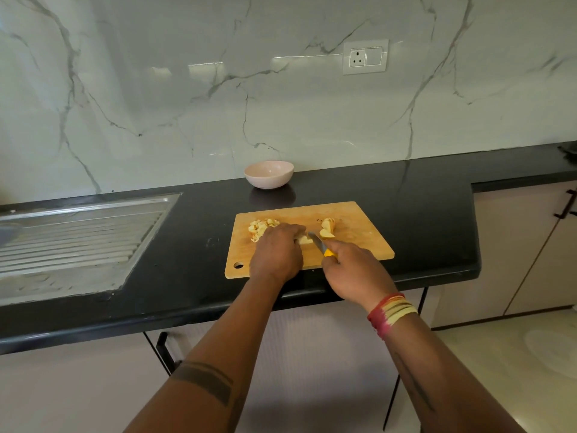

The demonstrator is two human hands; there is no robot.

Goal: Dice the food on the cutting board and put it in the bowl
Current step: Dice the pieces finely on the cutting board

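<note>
Now your left hand (276,250) curls over a pale food piece (304,239) mid-board, hiding most of it, while your right hand (352,270) grips the yellow-handled knife (321,245). Diced bits (260,228) lie near the cutting board's (359,242) far-left corner; the bowl (269,174) stands beyond its far edge, the sink drainboard (78,239) well left.

The scene is seen from a single head-worn camera, aimed forward and down over the counter (406,195) toward the wall (187,89). The cutting board (359,239) is viewed closely, perhaps at arm's reach.
</note>
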